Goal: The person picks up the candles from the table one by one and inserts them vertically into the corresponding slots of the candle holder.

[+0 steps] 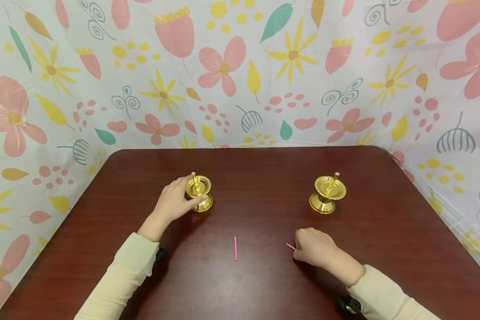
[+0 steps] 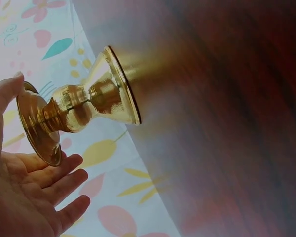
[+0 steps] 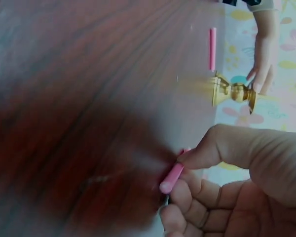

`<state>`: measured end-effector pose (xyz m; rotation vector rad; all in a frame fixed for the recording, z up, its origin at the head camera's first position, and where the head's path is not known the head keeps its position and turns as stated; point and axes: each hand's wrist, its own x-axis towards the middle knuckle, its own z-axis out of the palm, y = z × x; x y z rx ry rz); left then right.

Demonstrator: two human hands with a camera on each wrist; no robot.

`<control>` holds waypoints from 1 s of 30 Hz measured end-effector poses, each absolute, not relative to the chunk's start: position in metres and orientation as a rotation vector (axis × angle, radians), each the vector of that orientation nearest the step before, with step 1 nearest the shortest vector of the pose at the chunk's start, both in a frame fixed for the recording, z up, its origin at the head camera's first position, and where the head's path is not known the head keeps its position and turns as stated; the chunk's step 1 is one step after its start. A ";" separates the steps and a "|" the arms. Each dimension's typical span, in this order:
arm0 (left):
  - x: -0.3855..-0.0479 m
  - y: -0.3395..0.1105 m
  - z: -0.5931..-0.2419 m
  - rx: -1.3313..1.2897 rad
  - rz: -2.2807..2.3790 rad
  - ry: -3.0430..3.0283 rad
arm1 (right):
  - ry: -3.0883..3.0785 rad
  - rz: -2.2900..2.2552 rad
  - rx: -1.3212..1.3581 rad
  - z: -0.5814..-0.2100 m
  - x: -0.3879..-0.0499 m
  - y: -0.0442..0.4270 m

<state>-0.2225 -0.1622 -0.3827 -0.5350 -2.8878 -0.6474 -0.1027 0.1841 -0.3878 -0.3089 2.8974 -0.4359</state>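
My left hand holds the left brass candle holder by its dish, thumb on one side of the rim and fingers on the other. In the left wrist view the candle holder shows a flared foot, a rounded stem and a wide dish. My right hand pinches a thin pink candle between thumb and forefinger, low over the table. Only one end of that candle shows in the head view. Between the hands, a second pink candle lies on the table.
A matching brass candle holder stands upright on the right, beyond my right hand. The dark reddish-brown table has rounded far corners. A cloth with printed flowers hangs behind it and along both sides.
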 end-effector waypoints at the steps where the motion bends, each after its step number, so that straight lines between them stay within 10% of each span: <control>1: -0.222 -0.162 -0.383 -0.532 -0.651 -2.891 | 2.897 -0.441 -0.323 -0.388 -0.103 0.185; 30: -0.220 -0.159 -0.380 -0.494 -0.713 -2.912 | 2.918 -0.580 -0.350 -0.392 -0.109 0.194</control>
